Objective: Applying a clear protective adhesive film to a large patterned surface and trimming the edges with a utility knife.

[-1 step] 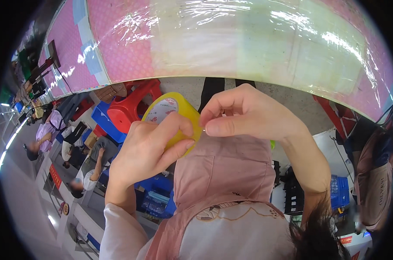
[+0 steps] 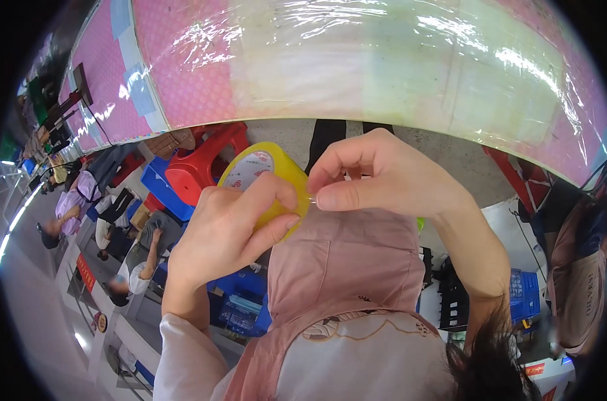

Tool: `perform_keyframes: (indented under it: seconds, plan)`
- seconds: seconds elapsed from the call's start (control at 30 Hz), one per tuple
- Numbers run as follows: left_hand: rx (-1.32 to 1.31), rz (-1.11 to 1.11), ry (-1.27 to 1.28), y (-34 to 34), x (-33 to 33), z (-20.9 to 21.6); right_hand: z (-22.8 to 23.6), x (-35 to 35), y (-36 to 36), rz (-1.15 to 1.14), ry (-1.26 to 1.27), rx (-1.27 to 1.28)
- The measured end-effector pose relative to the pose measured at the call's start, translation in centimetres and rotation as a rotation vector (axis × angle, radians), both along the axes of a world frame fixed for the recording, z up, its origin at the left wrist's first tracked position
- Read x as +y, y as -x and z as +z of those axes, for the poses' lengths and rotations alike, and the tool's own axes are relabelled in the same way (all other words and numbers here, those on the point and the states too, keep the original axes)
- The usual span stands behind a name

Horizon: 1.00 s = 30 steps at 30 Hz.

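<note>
A thick roll of yellow packing tape (image 2: 288, 165) with a white printed core is held up in front of my apron. My left hand (image 2: 226, 224) grips it from the near left side, thumb and forefinger curled at its edge, the other fingers largely hidden. On the roll's right side, my right hand (image 2: 390, 177) is closed in a pinch, thumb against the fingers. A thin, shiny clear sliver, seemingly the tape's end (image 2: 312, 199), shows between the right thumb tip and the roll.
Ahead is a table (image 2: 303, 73) with a glossy clear cover over pink and pale green. A red plastic stool (image 2: 189, 174) and blue bins (image 2: 240, 304) stand at left. Black crates (image 2: 454, 297) and a blue basket (image 2: 524, 294) are at right. Other people sit far left.
</note>
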<state>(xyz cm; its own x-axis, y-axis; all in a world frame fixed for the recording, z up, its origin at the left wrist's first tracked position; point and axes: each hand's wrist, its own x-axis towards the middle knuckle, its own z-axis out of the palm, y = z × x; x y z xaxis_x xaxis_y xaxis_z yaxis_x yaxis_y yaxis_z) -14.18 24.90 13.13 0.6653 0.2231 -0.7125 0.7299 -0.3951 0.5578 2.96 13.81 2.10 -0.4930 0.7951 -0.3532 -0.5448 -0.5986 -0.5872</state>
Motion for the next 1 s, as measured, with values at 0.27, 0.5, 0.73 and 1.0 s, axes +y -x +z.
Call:
perform_keyframes:
  seconds: [0.27, 0.5, 0.73, 1.0]
  plan:
    - [0.025, 0.231, 0.002, -0.7, -0.8, -1.7, 1.0, -2.0, 2.2, -0.454, -0.257, -0.746]
    - [0.042, 0.078, 0.551, 0.4, 0.9, -2.7, 1.2, -6.3, 0.0, -0.397, -0.116, -0.728]
    - [0.149, 0.031, 0.500, -0.3, 3.6, -2.4, 2.8, -8.2, -3.3, -0.371, 0.118, -0.668]
    - [0.380, 0.191, 0.304, 6.2, 11.3, -1.6, -1.0, -11.0, -13.6, -0.770, 0.280, -0.753]
